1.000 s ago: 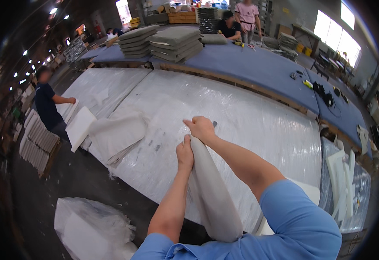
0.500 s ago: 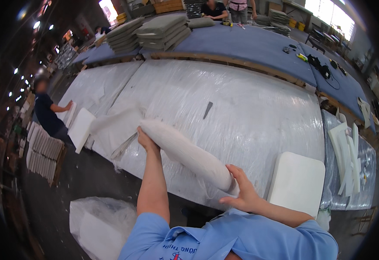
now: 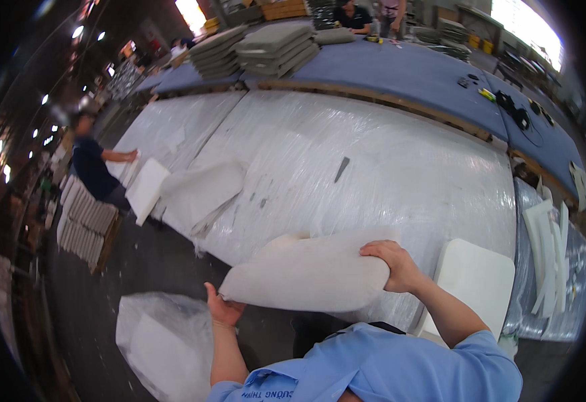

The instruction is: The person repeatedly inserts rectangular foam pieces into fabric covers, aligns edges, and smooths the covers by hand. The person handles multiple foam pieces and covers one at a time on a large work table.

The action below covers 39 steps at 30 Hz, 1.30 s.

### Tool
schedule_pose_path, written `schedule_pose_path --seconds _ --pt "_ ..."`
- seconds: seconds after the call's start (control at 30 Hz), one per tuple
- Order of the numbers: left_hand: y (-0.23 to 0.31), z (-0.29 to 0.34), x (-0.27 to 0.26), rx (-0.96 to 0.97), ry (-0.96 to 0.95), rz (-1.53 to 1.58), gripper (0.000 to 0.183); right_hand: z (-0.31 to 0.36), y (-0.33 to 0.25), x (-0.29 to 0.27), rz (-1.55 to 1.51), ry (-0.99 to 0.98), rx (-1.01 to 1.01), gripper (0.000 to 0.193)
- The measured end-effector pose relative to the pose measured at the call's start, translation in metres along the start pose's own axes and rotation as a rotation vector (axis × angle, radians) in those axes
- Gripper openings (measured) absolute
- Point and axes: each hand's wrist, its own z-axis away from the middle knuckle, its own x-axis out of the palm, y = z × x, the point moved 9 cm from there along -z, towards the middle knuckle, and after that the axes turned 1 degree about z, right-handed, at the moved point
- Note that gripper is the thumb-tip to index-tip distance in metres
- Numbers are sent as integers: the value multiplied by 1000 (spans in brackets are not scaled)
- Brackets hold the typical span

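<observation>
A white fabric-covered cushion (image 3: pixel 306 275) is between my two hands, tilted above the near edge of the plastic-wrapped table (image 3: pixel 373 161). My left hand (image 3: pixel 226 309) holds its lower left corner, the thumb sticking up beside it. At the opposite end, my right hand (image 3: pixel 395 264) grips the edge with the fingers over the top. To the left, a loose pile of white fabric pieces (image 3: pixel 202 191) lies on the table. A bare white foam pad (image 3: pixel 477 285) with rounded corners rests near my right forearm.
A slim dark tool (image 3: pixel 341 169) lies mid-table. On the left, a co-worker (image 3: pixel 95 167) handles white pads beside stacked cushions (image 3: pixel 85 224). A plastic bag with white pieces (image 3: pixel 166 342) is by my left arm. Grey cushion stacks (image 3: pixel 276 50) stand on the blue table (image 3: pixel 400 74) beyond.
The cushion has come away from the fabric pile, nearer to me, and turned so its broad face shows. My left hand has moved down toward me; my right hand has shifted up and right along its end.
</observation>
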Motion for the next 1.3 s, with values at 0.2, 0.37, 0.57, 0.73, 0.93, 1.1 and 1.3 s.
schedule_pose_path --seconds 0.2,0.37,0.57,0.73,0.93,1.1,1.3 --pt "-41 14 -60 22 154 -217 54 -15 -63 18 155 -115 -281 64" --pt "-89 1 -89 -115 249 -285 49 -34 -122 3 217 -290 -361 68" --pt "-158 -38 -132 -379 326 -1139 29 -4 -133 72 289 -584 -386 70" --pt "-201 -57 -155 -553 343 -1265 39 -11 -152 96 227 -718 -414 52" --pt "-222 -49 -175 -437 350 -1451 45 -61 -49 50 502 -556 -81 57" --pt "-211 -49 -173 -150 495 -1482 52 -72 -48 58 299 -455 -8 64" --pt "-208 -56 -179 -85 577 -1556 51 -75 -59 72 334 -455 -54 68"
